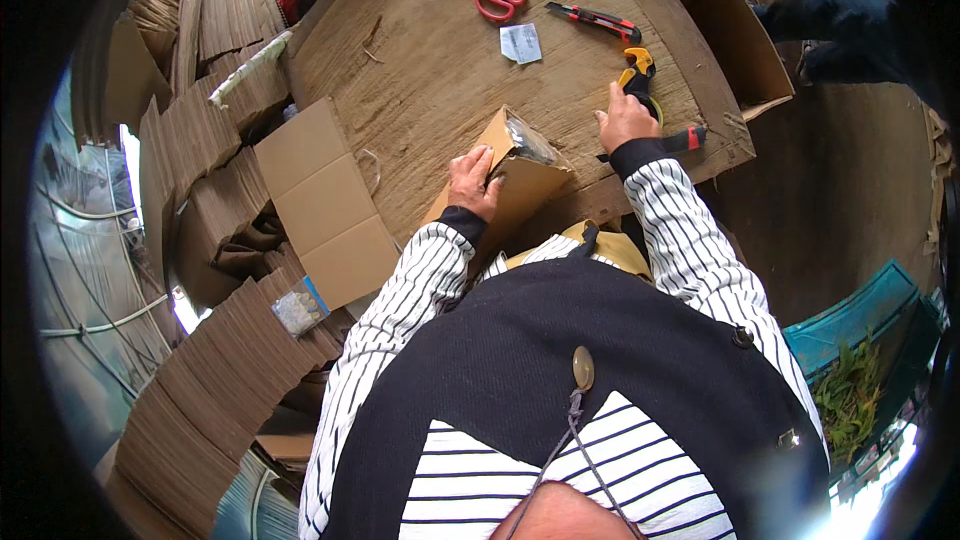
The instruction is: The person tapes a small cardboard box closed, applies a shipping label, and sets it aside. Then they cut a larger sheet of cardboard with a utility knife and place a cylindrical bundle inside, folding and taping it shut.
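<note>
A narrow cardboard box stands tilted at the near edge of the wooden table. My left hand grips its left side, thumb and fingers bent over the cardboard. At the box's upper end, dark contents under clear plastic show; what they are I cannot make out. To the right, my right hand is closed around a yellow and black tape dispenser, hiding part of it. A red and black tool handle lies just beside that wrist, its other end covered by the cuff.
Red-handled scissors, a red and black utility knife and a white paper slip lie on the wooden table. Stacks of flat cardboard line the left. An open carton and another person's legs are at right.
</note>
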Demonstrator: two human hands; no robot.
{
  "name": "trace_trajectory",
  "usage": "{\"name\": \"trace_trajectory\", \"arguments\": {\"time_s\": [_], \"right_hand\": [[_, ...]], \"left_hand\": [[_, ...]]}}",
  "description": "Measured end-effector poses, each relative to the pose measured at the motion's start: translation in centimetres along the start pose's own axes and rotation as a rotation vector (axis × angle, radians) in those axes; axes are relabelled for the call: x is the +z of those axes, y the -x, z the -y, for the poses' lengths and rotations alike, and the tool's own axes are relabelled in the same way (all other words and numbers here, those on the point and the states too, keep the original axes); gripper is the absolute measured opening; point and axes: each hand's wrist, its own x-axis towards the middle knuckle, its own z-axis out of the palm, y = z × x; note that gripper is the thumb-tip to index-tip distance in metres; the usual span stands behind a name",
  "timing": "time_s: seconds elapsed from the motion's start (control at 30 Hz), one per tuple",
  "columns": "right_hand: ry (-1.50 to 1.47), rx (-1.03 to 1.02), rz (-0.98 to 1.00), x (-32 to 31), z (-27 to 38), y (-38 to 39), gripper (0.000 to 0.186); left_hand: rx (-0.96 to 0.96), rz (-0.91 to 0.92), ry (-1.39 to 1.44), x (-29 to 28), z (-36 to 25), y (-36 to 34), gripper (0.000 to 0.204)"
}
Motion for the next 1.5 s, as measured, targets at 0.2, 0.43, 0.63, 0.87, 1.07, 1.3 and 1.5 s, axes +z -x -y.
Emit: {"name": "trace_trajectory", "arguments": {"time_s": [0.2, 0.43, 0.63, 0.87, 1.07, 1.3, 1.5], "right_hand": [[-0.350, -0.523, 0.138, 6.0, 4.6, 4.5, 0.075], [-0.479, -0.202, -0.123, 4.7, 0.8, 3.9, 0.076], [-0.431, 0.360, -0.161, 2.0, 0.5, 1.9, 0.091], [-0.359, 0.449, -0.195, 4.4, -1.8, -3.7, 0.091], [-1.655, 0.111, 0.303, -2.9, -7.7, -0.2, 0.063], [-1.448, -0.252, 0.375, -10.8, 5.3, 9.7, 0.070], [-1.553, -0.192, 0.481, -8.7, 10.0, 9.9, 0.057]], "left_hand": [[0.060, 0.003, -0.096, 0.1, -0.5, -0.4, 0.054], [0.037, -0.012, -0.059, -0.1, -0.8, -0.1, 0.049], [0.048, -0.080, 0.022, 0.3, -0.5, 0.2, 0.049], [-0.047, -0.090, 0.150, 0.0, -0.6, -0.3, 0.044], [-0.086, 0.184, 0.297, -0.3, 1.0, -3.0, 0.041], [-0.023, 0.389, 0.363, -0.8, 0.9, -4.8, 0.041], [-0.028, 0.349, 0.655, -0.9, 1.3, -4.2, 0.045]]}}
